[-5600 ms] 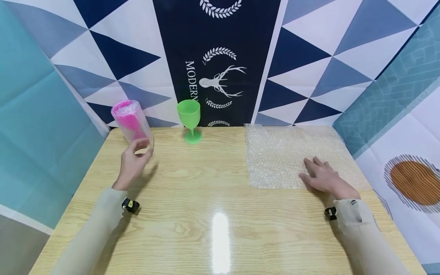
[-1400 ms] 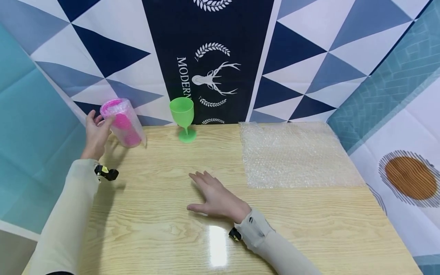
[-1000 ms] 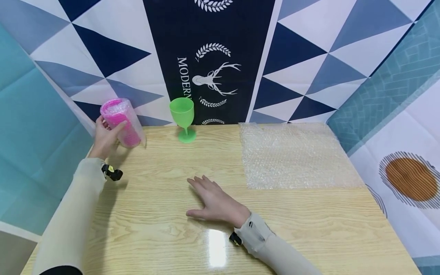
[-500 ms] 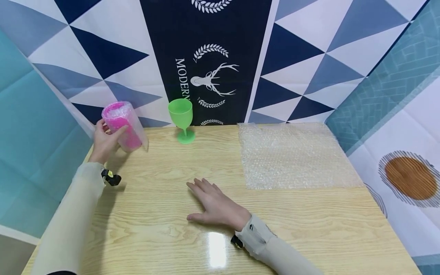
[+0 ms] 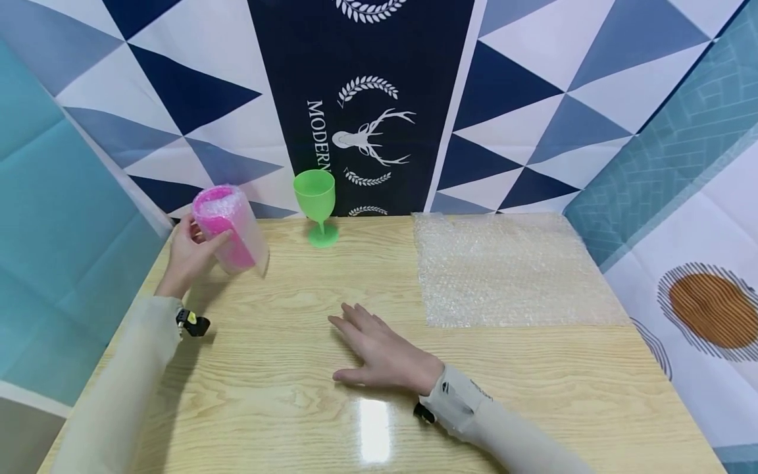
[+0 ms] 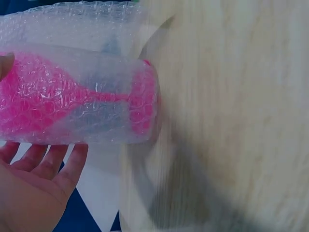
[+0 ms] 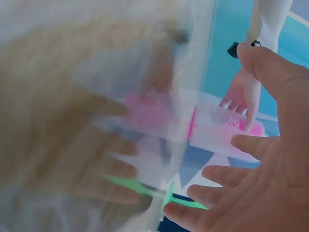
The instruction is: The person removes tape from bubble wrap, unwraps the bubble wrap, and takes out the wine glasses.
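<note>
Between thumb and fingers of our left hand, we grip a bubble-wrapped pink goblet by its side, probably to steady it. Beyond the spread, unoccupied fingers of our right hand, a green goblet stands base-down, seemingly for balance; rightward lies a flat bubble-wrap sheet.

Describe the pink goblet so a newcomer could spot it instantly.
Look toward the far left corner of the wooden table. The left hand there holds the pink goblet. Unlike the bare green goblet nearby, it is covered in bubble wrap.
</note>
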Action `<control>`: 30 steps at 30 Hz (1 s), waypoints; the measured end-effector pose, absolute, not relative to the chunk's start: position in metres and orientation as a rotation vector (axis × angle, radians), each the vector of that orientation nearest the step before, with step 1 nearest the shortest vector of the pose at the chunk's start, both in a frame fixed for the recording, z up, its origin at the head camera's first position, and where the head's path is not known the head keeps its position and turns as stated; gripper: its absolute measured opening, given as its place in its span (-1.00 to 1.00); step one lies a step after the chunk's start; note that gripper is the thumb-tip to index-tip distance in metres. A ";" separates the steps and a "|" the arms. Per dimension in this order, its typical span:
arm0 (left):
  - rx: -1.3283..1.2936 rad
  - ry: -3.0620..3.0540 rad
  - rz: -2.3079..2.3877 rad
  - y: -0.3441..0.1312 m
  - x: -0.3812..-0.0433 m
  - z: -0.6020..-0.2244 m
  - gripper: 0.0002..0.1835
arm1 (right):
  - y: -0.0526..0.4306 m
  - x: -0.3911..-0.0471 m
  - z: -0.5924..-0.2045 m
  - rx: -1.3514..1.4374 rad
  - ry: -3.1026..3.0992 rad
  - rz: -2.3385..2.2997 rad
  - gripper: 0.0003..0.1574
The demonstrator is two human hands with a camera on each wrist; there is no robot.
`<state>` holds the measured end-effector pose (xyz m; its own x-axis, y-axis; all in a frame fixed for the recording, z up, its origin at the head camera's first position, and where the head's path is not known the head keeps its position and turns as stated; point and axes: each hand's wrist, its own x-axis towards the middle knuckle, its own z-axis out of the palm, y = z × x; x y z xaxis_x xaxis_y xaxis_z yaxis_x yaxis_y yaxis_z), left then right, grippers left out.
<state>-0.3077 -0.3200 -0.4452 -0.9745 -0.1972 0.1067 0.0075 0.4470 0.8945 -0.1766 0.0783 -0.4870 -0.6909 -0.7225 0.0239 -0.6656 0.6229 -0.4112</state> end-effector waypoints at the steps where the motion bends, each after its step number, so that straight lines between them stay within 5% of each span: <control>1: 0.150 -2.503 -1.546 -0.319 -0.306 -0.446 0.01 | 0.079 -0.178 -0.486 -1.160 2.703 -0.604 0.20; 30: -0.321 -2.493 -1.688 -0.240 -0.246 -0.469 -0.15 | 0.066 -0.218 -0.454 -1.083 2.734 -1.173 0.54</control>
<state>-0.2464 -0.2401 -0.4692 -0.9711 0.1108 0.2112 0.2372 0.3577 0.9032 -0.2177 0.0660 -0.4538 -0.7657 -0.5815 0.2749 -0.5998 0.4913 -0.6315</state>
